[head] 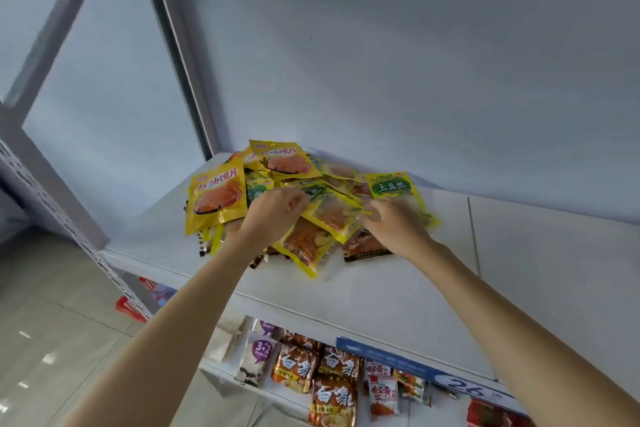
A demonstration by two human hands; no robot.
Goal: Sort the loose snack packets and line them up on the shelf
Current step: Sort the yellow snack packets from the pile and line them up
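Observation:
A loose heap of snack packets lies at the back left of the white shelf. Yellow packets with a red-orange picture sit on its left and top. A yellow packet with a green label lies at the right. In the middle, a green-topped yellow packet is tilted between my hands. My left hand has curled fingers on its upper left corner. My right hand pinches its right edge. Dark brown packets show under the heap.
The shelf's right part is bare white board up to the back wall. A grey upright post stands left of the heap. Below, a lower shelf holds orange noodle packs behind a blue price strip. Tiled floor is at the left.

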